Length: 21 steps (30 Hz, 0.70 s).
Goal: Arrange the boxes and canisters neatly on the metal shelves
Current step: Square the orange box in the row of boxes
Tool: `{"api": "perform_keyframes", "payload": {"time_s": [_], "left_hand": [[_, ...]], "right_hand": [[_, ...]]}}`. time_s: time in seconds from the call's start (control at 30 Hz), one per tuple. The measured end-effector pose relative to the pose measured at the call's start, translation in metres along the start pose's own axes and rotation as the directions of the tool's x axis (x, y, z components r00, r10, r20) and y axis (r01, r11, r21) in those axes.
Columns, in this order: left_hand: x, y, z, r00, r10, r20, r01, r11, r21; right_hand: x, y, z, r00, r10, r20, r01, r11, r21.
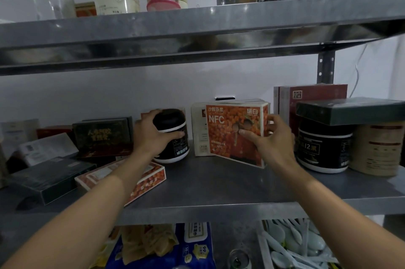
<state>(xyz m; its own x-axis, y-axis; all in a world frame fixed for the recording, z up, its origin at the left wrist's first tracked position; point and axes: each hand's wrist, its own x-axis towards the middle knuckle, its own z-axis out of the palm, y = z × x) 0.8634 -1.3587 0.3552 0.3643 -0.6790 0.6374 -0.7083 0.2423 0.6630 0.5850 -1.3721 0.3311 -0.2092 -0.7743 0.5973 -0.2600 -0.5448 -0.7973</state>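
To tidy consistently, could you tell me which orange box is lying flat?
The orange box at the front left of the shelf lies flat; the NFC box held by the right hand stands.

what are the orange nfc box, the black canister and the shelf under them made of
The orange NFC box looks like printed cardboard, lightly glossy, with crisp folded edges. The black canister is probably plastic, with a dark lid and white base; hard to be sure. The shelf is grey sheet metal with a dull, blurry sheen.
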Motion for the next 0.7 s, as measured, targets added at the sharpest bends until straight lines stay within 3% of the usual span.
{"api": "perform_keyframes", "payload": {"time_s": [0.7], "left_hand": [[-0.064, 0.06, 0.081, 0.96, 0.109, 0.259, -0.08, 0.99, -0.12]], "right_hand": [[-0.005, -0.005, -0.09, 0.984, -0.027, -0.175, 0.0, 0.988, -0.152]]}}
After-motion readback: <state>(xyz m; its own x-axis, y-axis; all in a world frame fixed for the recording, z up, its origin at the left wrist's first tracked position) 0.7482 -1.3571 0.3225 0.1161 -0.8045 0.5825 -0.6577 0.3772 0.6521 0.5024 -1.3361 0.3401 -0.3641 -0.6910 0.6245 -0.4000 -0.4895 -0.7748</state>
